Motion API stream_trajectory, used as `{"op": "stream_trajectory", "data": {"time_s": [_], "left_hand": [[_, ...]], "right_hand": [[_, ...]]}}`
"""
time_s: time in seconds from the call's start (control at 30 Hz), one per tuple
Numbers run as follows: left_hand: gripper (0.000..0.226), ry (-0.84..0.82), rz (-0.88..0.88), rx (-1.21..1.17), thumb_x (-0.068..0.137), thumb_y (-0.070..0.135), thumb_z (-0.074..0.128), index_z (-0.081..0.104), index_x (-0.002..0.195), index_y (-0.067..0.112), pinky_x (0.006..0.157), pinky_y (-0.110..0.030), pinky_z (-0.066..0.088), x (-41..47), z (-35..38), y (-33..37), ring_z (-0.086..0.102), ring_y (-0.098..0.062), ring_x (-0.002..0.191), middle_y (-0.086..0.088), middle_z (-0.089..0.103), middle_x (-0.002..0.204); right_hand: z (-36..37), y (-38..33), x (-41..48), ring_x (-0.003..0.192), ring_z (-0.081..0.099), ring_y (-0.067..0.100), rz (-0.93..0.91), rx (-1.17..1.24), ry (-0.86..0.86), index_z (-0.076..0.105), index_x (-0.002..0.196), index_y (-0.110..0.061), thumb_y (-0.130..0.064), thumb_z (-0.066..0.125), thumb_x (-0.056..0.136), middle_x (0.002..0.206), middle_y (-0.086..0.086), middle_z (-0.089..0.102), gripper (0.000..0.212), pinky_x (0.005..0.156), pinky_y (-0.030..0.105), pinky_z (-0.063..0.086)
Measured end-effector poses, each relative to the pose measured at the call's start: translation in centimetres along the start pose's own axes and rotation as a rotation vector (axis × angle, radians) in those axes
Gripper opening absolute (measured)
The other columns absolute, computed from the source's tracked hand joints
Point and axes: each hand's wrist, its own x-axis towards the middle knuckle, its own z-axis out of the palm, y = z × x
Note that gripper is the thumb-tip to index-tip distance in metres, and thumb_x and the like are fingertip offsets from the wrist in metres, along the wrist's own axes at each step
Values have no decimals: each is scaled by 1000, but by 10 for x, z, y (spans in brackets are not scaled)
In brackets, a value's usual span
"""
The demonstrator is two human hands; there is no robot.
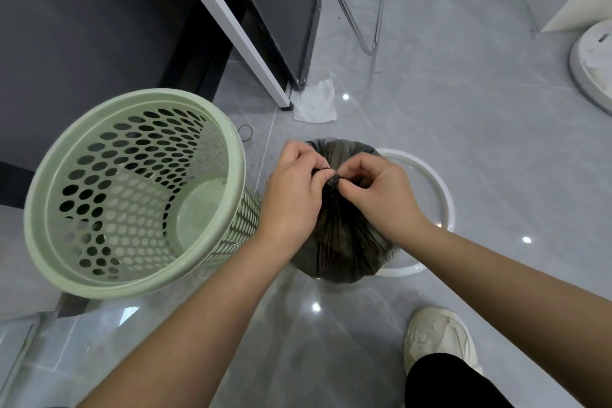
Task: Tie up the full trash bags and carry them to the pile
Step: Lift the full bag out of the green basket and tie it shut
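Tying step: left hand [293,189] and right hand [374,190] both pinch the knot [332,181] atop the black trash bag [334,242], right of the green basket [132,189]; fingers clamped on plastic; next, I judge, cinch tight, then lift.

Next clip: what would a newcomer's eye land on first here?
At centre, the left hand and the right hand pinch the gathered neck of a dark trash bag that sits on the grey floor. Just left of the bag is a large pale green perforated basket with nothing inside.
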Motion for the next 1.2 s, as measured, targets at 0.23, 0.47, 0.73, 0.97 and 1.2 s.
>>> {"op": "stream_trajectory", "data": {"time_s": [0.23, 0.47, 0.73, 0.97, 1.2], "left_hand": [[9, -77, -181, -334, 90, 17, 58, 62, 82, 15, 59, -23, 50, 8, -7, 11, 56, -7, 59, 6, 59, 66], [18, 159, -278, -508, 88, 16, 60, 49, 93, 29, 64, -23, 51, -8, 2, 7, 58, -15, 65, 2, 60, 86], [8, 117, -132, -119, 81, 19, 65, 59, 81, 23, 63, -14, 41, -21, 25, -1, 52, -10, 64, 13, 52, 81], [16, 138, -230, -258, 80, 11, 63, 60, 74, 25, 61, -9, 40, -13, 25, -3, 51, -3, 60, 8, 60, 77], [9, -54, -215, -253, 80, 13, 62, 69, 81, 19, 64, -22, 47, 0, 17, -15, 59, -16, 64, 6, 66, 78]], "right_hand": [[-8, -6, 2, 84, 65, 5, -70, 4, -1, 74, 93, -19, 0, 62, 81, 89, -3, 73, 25, 77, 13, 48], [0, 0, 5, 75, 63, 12, 33, 116, 66, 73, 87, -18, -1, 63, 82, 80, 1, 72, 21, 74, 25, 52], [9, 3, 7, 72, 57, 8, 78, 8, 68, 67, 81, -17, -7, 61, 83, 83, -4, 64, 12, 68, 15, 46], [8, 2, 9, 78, 54, 5, 110, 25, 19, 62, 75, -22, -7, 63, 85, 98, -2, 54, 18, 76, 14, 45], [-4, 5, 9, 91, 55, 7, 254, 230, -187, 61, 71, -13, -9, 61, 89, 105, -2, 51, 18, 92, 23, 43]]}}
